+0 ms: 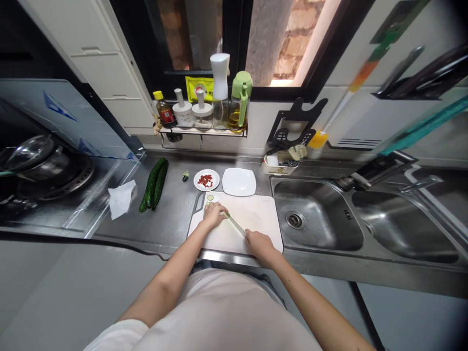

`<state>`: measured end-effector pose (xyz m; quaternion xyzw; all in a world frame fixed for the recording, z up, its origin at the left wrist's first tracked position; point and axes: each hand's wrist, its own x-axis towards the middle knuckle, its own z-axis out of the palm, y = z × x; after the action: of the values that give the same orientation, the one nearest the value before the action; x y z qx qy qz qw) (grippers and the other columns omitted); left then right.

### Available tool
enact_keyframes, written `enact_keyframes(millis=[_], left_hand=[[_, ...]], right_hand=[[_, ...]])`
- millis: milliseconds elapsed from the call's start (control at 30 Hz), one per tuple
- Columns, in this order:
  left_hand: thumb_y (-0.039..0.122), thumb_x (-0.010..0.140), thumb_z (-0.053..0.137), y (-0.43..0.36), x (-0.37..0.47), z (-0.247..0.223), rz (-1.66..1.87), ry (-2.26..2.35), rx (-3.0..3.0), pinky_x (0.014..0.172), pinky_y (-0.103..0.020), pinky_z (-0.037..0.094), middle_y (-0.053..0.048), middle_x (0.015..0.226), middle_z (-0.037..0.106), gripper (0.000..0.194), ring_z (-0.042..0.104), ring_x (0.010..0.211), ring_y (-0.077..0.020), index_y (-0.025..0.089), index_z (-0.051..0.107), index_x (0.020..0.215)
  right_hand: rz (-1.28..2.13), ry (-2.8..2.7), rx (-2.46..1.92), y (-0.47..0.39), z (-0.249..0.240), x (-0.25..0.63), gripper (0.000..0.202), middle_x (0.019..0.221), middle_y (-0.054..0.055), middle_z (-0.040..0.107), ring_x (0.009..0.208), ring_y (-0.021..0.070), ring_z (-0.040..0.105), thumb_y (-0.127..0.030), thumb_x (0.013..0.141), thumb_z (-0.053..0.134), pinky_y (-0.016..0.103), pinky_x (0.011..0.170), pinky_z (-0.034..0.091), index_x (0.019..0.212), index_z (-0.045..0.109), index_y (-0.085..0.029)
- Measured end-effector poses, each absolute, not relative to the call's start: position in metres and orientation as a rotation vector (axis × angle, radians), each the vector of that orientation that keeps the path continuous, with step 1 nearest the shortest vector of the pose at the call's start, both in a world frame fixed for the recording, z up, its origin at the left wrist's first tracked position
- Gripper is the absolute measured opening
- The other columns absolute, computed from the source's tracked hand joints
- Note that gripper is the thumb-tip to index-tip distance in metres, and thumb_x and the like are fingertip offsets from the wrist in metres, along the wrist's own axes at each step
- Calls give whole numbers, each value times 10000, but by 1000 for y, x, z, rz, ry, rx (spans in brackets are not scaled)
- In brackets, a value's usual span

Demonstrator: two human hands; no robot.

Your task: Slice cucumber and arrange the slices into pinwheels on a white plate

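Observation:
A white cutting board lies on the steel counter. My right hand is wrapped round the handle of a knife, whose blade points up and left across the board. On the board's left part my left hand is closed over a piece of cucumber, mostly hidden under the fingers, with the knife tip beside it. Pale green cucumber slices lie just above my left hand. Behind the board stand a small white plate of red pieces and a bare white square plate.
Two whole cucumbers, green end pieces and a paper towel lie to the left, near a stove with a pot. A double sink is at the right. Bottles and jars stand on a wall rack.

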<state>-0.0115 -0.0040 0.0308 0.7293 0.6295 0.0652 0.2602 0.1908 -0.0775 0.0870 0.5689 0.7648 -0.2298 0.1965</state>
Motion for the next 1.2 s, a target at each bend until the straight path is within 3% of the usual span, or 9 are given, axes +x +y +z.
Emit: enact_keyframes(millis=[1200], left_hand=[[317,786,649,-2,-13,25,192,1703,1969,950,-359,327,-17,1090,618,237,492,1092,-234,335,701,1016]], right_hand=[[-627,2144,1567,-75,88,189,328,1018,172,674,985,254,639,-192,908,327,334,748,438,1153,539,-144]])
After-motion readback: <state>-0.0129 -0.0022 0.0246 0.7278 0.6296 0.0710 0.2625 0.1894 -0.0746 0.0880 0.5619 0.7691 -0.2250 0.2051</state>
